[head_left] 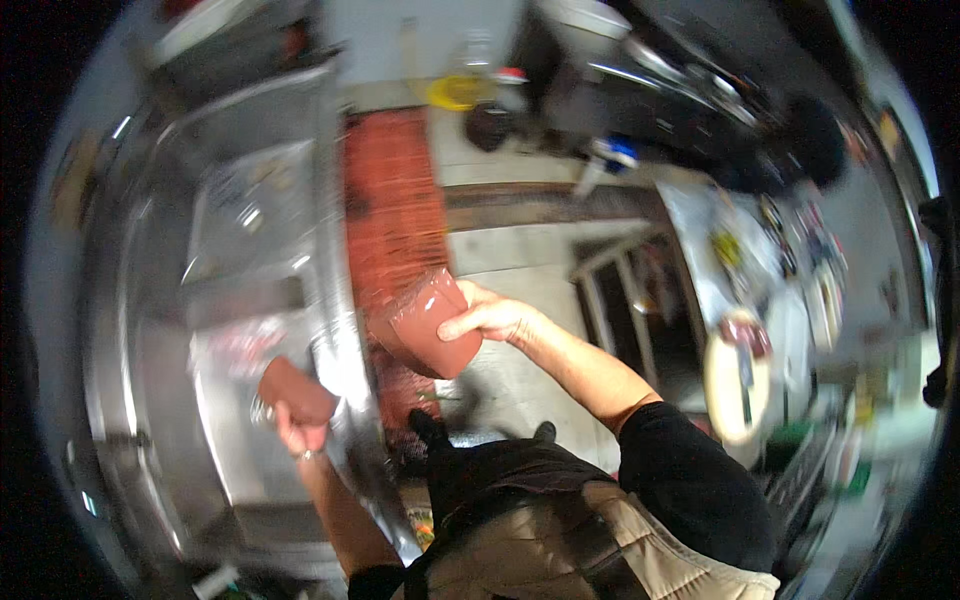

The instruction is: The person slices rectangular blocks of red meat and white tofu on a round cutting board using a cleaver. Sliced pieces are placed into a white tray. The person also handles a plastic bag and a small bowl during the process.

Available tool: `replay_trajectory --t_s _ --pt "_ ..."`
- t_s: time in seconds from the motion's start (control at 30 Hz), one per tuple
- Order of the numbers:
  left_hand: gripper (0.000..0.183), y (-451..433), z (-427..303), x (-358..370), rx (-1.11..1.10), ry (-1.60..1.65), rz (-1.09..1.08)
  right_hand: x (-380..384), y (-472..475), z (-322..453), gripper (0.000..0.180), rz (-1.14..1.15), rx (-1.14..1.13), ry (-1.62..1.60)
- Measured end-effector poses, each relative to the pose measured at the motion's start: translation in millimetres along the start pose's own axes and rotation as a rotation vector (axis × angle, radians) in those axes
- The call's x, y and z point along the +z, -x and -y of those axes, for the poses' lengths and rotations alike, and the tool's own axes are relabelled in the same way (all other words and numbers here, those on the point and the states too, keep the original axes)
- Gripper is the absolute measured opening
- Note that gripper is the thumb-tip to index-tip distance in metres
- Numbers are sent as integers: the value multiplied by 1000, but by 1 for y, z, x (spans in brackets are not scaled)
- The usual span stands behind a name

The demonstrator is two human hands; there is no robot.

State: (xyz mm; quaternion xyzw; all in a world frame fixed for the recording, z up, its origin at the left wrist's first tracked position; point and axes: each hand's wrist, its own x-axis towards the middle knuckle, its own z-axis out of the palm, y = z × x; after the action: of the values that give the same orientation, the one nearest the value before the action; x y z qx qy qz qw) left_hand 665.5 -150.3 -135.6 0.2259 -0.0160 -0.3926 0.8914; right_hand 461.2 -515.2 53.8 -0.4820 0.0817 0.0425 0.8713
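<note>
In my right hand (484, 315) is a thick reddish-brown block (431, 322), rounded at the corners, with shiny clear film over part of it. My fingers and thumb close on its right side, above the floor. My left hand (300, 431) grips a smaller reddish-brown piece (296, 391) over the edge of a stainless-steel sink unit (341, 337). Something clear and shiny, perhaps film, shows at that piece's left side. The two pieces are apart. Blur hides their exact make.
A red slatted floor mat (390, 195) runs beside the sink. At the right, a metal table (686, 225) bears an oval cream board (720, 390) with a knife (745, 382) and a dark red piece (746, 335). A yellow round object (456, 92) stands beyond the mat.
</note>
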Motion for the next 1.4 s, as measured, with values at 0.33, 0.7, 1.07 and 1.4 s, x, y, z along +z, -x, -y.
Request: replay_trajectory --t_s 0.33,0.7,1.07,1.4 --pt "61 -21 293 223 -502 -353 101 -74 493 13 59 -1075 -646 -336" --pt "64 81 514 395 -819 -628 530 -233 820 1 40 -1968 -499 190" --pt "60 126 628 468 -1133 -972 905 -303 890 -36 54 -1936 -182 267" --pt "58 191 716 489 -1198 -998 978 -311 893 -26 50 -1725 -76 146"
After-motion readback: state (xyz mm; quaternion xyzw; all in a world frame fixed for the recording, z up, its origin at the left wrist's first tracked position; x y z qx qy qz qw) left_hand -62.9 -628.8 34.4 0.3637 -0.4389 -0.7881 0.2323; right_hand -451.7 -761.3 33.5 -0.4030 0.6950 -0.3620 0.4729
